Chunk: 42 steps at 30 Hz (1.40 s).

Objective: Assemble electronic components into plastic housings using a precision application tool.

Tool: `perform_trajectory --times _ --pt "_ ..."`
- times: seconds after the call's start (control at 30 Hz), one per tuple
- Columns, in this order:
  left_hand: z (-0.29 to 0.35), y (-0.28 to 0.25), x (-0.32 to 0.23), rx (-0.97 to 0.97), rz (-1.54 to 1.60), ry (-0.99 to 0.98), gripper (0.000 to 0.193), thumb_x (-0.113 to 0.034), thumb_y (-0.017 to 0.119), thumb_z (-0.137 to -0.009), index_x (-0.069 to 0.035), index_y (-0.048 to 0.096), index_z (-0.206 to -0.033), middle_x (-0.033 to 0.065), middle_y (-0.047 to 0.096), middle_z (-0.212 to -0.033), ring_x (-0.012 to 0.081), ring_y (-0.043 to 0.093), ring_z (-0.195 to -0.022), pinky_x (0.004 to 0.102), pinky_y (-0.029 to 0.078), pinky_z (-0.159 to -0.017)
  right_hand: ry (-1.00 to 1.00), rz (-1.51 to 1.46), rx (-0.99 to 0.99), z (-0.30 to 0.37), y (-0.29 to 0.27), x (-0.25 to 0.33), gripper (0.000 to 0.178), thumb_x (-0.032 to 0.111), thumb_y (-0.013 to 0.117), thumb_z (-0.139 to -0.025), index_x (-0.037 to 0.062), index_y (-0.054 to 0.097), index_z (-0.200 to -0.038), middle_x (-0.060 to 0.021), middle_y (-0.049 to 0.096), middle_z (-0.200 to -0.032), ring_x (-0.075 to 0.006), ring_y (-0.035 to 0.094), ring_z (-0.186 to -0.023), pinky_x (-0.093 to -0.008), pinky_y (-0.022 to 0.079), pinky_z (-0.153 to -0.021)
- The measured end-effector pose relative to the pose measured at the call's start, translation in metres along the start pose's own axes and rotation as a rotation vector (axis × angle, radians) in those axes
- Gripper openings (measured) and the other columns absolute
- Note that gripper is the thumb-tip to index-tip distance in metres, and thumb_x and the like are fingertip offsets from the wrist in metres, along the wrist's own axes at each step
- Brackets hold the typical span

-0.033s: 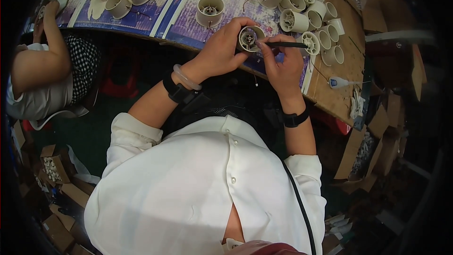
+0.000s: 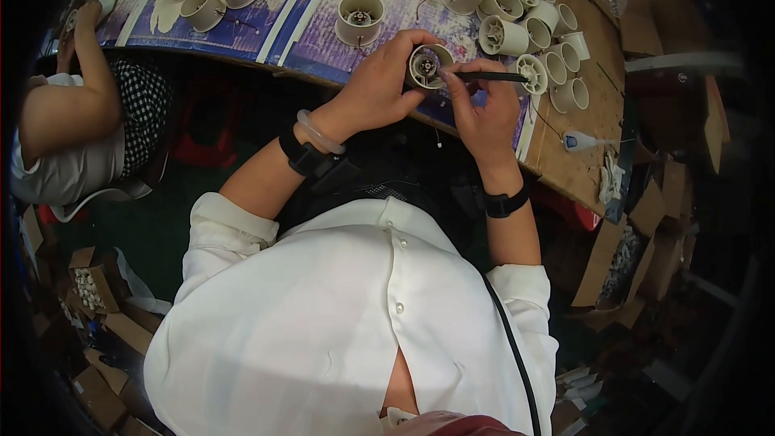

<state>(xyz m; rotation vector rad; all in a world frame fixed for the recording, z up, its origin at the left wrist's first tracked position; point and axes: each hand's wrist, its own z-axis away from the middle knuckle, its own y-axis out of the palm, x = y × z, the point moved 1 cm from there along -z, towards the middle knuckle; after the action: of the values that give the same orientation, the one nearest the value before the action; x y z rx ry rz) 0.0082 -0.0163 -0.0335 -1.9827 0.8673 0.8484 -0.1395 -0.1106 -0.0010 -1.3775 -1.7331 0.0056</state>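
Observation:
My left hand (image 2: 375, 87) is closed round a cream cylindrical housing (image 2: 441, 54) at the table's near edge. Its open end is tilted up toward me and shows a round metal motor-like part inside. In my right hand (image 2: 491, 117) a slim black tool (image 2: 496, 77) is pinched, lying almost level. The tool's left end reaches the rim of the housing, where my fingertips hide it. Beyond my left hand another cream housing (image 2: 359, 31) stands upright with a similar part inside. A thin wire end with a small white connector (image 2: 438, 144) hangs below the held housing.
Several cream housings (image 2: 504, 35) crowd the right of the table (image 2: 311, 52); more stand at the back left with thin wires. A needle-tipped bottle (image 2: 575, 141) lies near the right corner. At left sits another person (image 2: 77, 125). Cardboard boxes (image 2: 601, 262) flank me.

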Motion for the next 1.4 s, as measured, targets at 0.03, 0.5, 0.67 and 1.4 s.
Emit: perform_trajectory --times 0.03,0.5,0.67,1.4 --pt "-0.0003 0.0004 0.0005 0.001 0.008 0.002 0.062 -0.004 0.073 -0.076 -0.004 0.041 -0.129 0.0135 0.059 -0.123 0.0272 0.062 -0.110 0.0341 0.050 -0.092 0.000 0.000 0.000 0.0001 0.0003 -0.0004 0.015 0.003 0.074 -0.082 0.0007 0.064 -0.092 -0.0062 0.065 -0.091 -0.0196 0.061 -0.073 -0.0277 0.051 -0.057" --pt "-0.0004 0.0007 0.0014 0.000 0.001 0.000 0.061 -0.004 0.073 -0.077 -0.004 0.041 -0.129 0.0132 0.059 -0.125 0.0277 0.062 -0.110 0.0341 0.050 -0.092 -0.048 0.056 0.031 -0.0001 -0.0017 -0.0017 0.020 0.002 0.071 -0.086 0.0009 0.057 -0.101 -0.0074 0.064 -0.093 -0.0126 0.064 -0.077 -0.0234 0.050 -0.064" --pt "-0.0008 0.0007 0.0016 0.003 0.013 0.014 0.061 -0.004 0.073 -0.077 -0.003 0.041 -0.129 0.0132 0.059 -0.125 0.0278 0.063 -0.110 0.0340 0.050 -0.092 -0.014 -0.007 0.021 0.0028 -0.0011 -0.0054 0.021 0.002 0.071 -0.087 0.0006 0.056 -0.102 -0.0082 0.065 -0.093 -0.0126 0.064 -0.077 -0.0238 0.051 -0.065" --pt "0.0003 0.0004 0.0014 -0.001 0.015 0.004 0.061 -0.002 0.072 -0.077 -0.003 0.041 -0.129 0.0138 0.059 -0.126 0.0279 0.062 -0.111 0.0341 0.050 -0.092 -0.055 0.018 0.015 0.0029 0.0022 -0.0052 0.019 0.002 0.071 -0.086 0.0005 0.057 -0.098 -0.0087 0.065 -0.091 -0.0156 0.063 -0.076 -0.0264 0.052 -0.065"
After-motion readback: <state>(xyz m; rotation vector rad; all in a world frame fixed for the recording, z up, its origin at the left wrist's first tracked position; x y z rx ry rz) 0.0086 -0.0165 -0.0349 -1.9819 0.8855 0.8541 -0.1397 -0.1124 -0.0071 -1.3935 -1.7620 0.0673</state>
